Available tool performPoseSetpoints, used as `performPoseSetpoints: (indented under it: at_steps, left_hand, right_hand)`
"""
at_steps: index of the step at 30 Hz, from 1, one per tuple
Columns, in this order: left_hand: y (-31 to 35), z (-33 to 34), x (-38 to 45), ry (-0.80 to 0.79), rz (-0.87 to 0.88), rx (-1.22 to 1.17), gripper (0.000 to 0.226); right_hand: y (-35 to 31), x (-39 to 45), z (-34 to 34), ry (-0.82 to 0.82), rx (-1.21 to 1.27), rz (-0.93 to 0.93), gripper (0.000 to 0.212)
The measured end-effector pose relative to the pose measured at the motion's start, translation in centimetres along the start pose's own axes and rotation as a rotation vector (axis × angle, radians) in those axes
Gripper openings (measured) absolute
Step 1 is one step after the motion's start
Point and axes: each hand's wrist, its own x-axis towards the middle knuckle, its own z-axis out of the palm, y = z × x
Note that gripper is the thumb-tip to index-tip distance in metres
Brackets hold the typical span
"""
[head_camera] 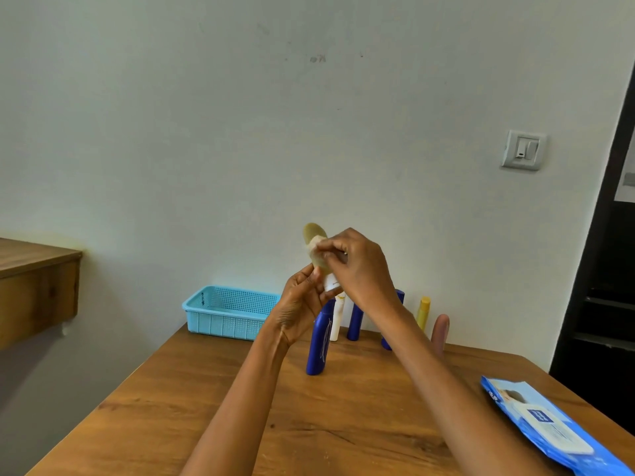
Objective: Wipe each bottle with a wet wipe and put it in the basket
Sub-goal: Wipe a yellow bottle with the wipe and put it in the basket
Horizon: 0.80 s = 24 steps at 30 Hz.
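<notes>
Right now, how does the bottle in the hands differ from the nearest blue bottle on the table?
The held bottle is olive-tan; the nearest blue bottle is deep blue. The held one is lifted and tilted, gripped by the left hand while the right hand presses a wet wipe on it; the blue one stands upright on the table, untouched.

Nothing readable here: the wet wipe pack [546, 429] at the table's right edge shows print on its label, too blurred to make out.

Soft, even daylight lit the scene brightly, shadows fell faint beneath the wall shelf [37, 290], wide-angle bending curved the edges, and detail stayed slightly soft.
</notes>
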Motion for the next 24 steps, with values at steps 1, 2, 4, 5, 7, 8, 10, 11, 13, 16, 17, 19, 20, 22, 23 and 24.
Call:
performPoseSetpoints:
  at_steps: [1,2,4,5,7,8,10,11,13,16,17,19,20,22,23,24]
  left_hand:
    - [0.2,-0.2,0.0,0.003,0.01,0.002,0.061]
    - [0.4,-0.3,0.0,0.005,0.012,0.003,0.061]
    - [0.4,-0.3,-0.2,-0.002,-0.011,0.008,0.067]
    - [0.3,-0.2,-0.3,-0.006,-0.03,0.013,0.069]
    - [-0.2,0.0,-0.4,-0.006,-0.072,0.024,0.072]
    - [-0.4,0.2,-0.4,-0.006,-0.089,0.036,0.073]
    - [-0.7,0.3,-0.3,-0.006,-0.101,0.062,0.073]
    - [-0.7,0.3,-0.3,-0.007,-0.099,0.068,0.072]
    - [-0.6,0.3,-0.2,-0.015,-0.093,0.064,0.068]
    - [-0.3,-0.1,-0.4,-0.026,-0.072,0.046,0.061]
    - [-0.3,-0.2,-0.4,-0.023,-0.063,0.041,0.059]
    - [-0.3,-0.3,-0.5,-0.024,-0.065,0.032,0.058]
    - [-0.3,-0.3,-0.5,-0.031,-0.075,0.032,0.058]
    - [-0.7,-0.2,-0.5,-0.038,-0.097,0.048,0.058]
    - [-0.9,0.0,-0.4,-0.029,-0.108,0.063,0.06]
    - [-1.0,0.1,-0.4,-0.017,-0.118,0.077,0.064]
  right_hand:
    - [0.0,-0.5,0.1,-0.023,-0.01,-0.021,0.016]
    - [0.2,-1.1,0.0,-0.031,-0.009,-0.029,0.017]
    - [0.7,-1.5,-0.2,-0.013,0.02,-0.004,0.014]
    - [0.9,-1.3,-0.4,0.001,0.028,0.019,0.012]
    - [1.3,-0.3,-0.6,0.034,0.015,0.056,0.013]
    - [1.3,0.4,-0.7,0.051,0.012,0.067,0.013]
    - [0.9,1.6,-0.7,0.07,0.014,0.067,0.014]
    - [0.6,2.0,-0.6,0.071,0.006,0.057,0.015]
    - [0.2,2.0,-0.4,0.059,-0.027,0.009,0.017]
    - [0.2,0.0,0.1,0.014,-0.054,-0.066,0.018]
    - [0.4,-0.9,0.2,-0.006,-0.054,-0.068,0.019]
    - [0.8,-2.4,0.2,-0.023,-0.042,-0.059,0.02]
    - [1.1,-2.7,0.1,-0.015,-0.033,-0.055,0.019]
    - [1.4,-2.2,-0.3,0.019,-0.024,-0.041,0.017]
    - [1.5,-1.5,-0.5,0.035,-0.028,-0.027,0.015]
    - [1.5,-0.6,-0.7,0.048,-0.033,-0.007,0.015]
